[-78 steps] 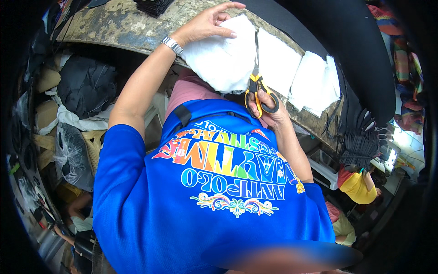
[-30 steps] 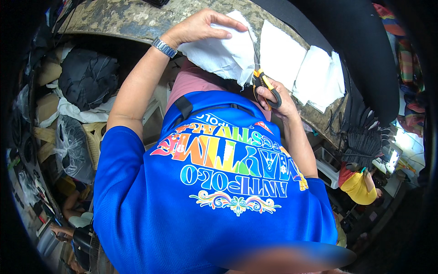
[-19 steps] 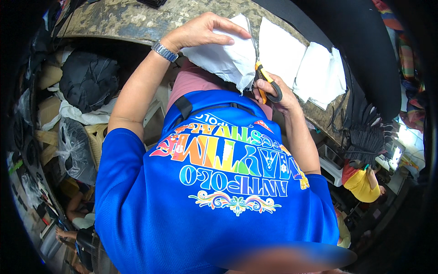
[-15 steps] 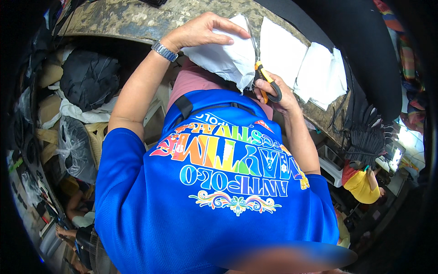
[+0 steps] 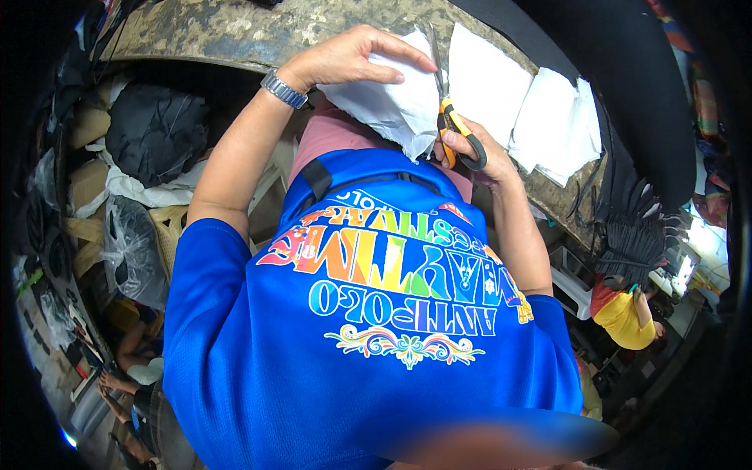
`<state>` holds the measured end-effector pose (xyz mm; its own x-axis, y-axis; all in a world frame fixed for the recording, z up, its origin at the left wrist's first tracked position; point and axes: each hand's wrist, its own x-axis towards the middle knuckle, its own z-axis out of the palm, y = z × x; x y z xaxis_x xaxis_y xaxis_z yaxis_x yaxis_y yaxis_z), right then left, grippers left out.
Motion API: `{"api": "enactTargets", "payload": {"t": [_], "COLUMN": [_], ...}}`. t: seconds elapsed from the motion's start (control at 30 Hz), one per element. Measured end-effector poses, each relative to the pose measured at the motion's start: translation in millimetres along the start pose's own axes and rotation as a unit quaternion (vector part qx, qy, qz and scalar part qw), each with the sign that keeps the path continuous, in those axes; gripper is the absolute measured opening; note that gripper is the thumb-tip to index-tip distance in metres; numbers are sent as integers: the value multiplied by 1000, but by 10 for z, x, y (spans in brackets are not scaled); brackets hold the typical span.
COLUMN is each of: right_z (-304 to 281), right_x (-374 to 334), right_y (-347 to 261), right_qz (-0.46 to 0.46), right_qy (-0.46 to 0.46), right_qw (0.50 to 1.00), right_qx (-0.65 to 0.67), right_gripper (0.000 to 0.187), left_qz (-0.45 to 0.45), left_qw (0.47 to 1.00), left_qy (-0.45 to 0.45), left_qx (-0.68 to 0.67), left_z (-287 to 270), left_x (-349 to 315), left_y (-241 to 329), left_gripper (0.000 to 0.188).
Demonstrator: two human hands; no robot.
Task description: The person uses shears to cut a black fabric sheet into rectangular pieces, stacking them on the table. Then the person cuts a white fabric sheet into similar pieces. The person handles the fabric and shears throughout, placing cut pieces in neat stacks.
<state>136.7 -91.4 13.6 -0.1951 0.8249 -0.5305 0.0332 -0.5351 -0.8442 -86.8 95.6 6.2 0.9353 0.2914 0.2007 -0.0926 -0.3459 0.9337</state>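
My right hand (image 5: pixel 483 149) is wrapped round the handles of a pair of scissors (image 5: pixel 446 111), yellow and black. The blades point away from me, slightly apart, along the right edge of a thin white sheet (image 5: pixel 384 100), cloth or paper. That sheet hangs over the near table edge toward my lap, its lower corner ragged. My left hand (image 5: pixel 352 59), with a metal watch on the wrist, lies on top of it, thumb and forefinger stretched out and spread. The forefinger's tip is close beside the blades. Right of the scissors lie a flat white piece (image 5: pixel 487 78) and a folded white stack (image 5: pixel 554 129).
The worn, mottled table (image 5: pixel 211 35) runs across the top. Black material (image 5: pixel 627 94) covers its right side, with a bundle of black cords (image 5: pixel 630 243) nearby. Black cloth (image 5: pixel 153 133) and a clear plastic bag (image 5: pixel 133 251) lie at lower left. Other people are at both sides.
Both scissor blades now show apart, where they looked closer together before. My left fingers have barely moved on the sheet; the whole view has shifted slightly.
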Motion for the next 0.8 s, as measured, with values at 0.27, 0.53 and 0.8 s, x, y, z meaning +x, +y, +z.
{"api": "enactTargets", "payload": {"t": [0.27, 0.53, 0.8], "right_z": [74, 76, 71], "right_x": [-12, -78, -39], "right_y": [53, 65, 77], "right_qz": [28, 33, 39], "right_qy": [42, 50, 60], "right_qw": [999, 997, 997], "right_qx": [19, 46, 29], "right_gripper": [38, 31, 30], "left_qz": [-26, -52, -53], "left_qw": [1000, 998, 999], "left_qy": [7, 15, 5], "left_qx": [4, -14, 0], "left_z": [23, 39, 67], "left_x": [-40, -45, -39], "left_y": [-15, -9, -32], "left_gripper": [35, 35, 35]}}
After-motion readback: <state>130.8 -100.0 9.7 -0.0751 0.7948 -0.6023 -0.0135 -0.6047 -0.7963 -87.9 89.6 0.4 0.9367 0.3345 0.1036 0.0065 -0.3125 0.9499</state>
